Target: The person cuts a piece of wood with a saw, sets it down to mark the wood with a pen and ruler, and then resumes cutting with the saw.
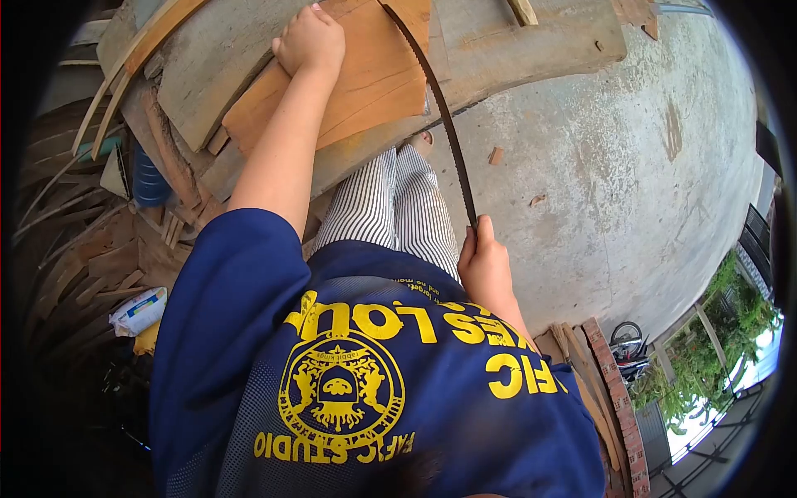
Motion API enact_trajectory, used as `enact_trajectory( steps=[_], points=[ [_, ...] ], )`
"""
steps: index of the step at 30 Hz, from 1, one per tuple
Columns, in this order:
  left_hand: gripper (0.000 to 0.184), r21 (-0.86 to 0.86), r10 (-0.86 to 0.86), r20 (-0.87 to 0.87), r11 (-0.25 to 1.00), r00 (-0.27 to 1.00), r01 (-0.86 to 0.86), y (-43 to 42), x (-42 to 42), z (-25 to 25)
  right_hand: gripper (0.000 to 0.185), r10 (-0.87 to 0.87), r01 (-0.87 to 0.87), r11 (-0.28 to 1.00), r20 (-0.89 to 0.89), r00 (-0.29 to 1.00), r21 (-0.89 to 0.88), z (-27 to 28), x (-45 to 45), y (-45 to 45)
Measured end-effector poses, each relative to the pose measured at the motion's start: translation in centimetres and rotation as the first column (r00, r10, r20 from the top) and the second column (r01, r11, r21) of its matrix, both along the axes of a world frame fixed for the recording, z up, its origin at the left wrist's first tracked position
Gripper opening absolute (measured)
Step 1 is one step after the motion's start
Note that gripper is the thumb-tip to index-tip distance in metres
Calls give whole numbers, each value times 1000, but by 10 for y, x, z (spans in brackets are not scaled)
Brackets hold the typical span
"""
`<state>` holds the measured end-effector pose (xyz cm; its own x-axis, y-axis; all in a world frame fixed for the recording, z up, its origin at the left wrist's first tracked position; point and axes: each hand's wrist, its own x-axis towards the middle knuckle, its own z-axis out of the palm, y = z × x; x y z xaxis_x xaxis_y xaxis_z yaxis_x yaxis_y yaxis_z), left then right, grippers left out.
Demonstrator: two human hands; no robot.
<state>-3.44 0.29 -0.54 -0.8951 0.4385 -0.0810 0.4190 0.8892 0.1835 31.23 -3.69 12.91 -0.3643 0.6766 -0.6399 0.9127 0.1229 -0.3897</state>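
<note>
My left hand [311, 40] is closed at the left edge of an orange-brown wooden board [374, 75], its fingers partly hidden. My right hand [488, 264] grips the near end of a long, dark, toothed saw [447, 116]; the fist covers whatever handle it has. The saw bows in a curve from that hand up to the top of the view, where it passes over the board's right part. Beneath the board is a thick grey-brown plank [515, 62].
Wood offcuts [100, 257] are heaped at the left, near a blue ribbed container [149, 178] and a white packet [139, 311]. Small chips [496, 155] lie on the concrete floor [581, 183]. A low brick edge [616, 398] and a motorbike [628, 344] are at lower right.
</note>
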Motion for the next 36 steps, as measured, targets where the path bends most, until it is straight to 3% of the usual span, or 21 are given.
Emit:
enact_trajectory(
  steps=[5, 11, 17, 22, 24, 31, 36],
  points=[
    [44, 29, -67, -15, 997, 998, 68, -2, 1, 0, 9, 185, -150, 975, -216, 959, 166, -55, -15, 17],
    [41, 64, -83, -35, 994, 996, 86, 0, 7, -1, 13, 61, 16, 964, -280, 958, 265, -75, 81, -25],
    [42, 37, -53, -38, 998, 998, 55, 0, 7, 2, 12, -116, 190, 959, -322, 940, 210, -71, 116, -58],
    [43, 54, -60, -44, 997, 997, 63, 0, 7, 4, 13, -118, 192, 966, -365, 924, 173, -72, 70, -44],
    [44, 40, -65, -9, 997, 998, 65, 0, 8, 8, 12, -12, 99, 971, -366, 931, 220, -70, 45, -30],
    [44, 32, -136, -1, 990, 991, 136, 2, 3, 3, 11, 91, -57, 983, -188, 978, 177, -65, -59, 27],
    [45, -17, -82, 24, 996, 996, 82, 7, 6, 6, 10, 65, -22, 983, -232, 970, 181, -73, -65, 30]
  ],
)
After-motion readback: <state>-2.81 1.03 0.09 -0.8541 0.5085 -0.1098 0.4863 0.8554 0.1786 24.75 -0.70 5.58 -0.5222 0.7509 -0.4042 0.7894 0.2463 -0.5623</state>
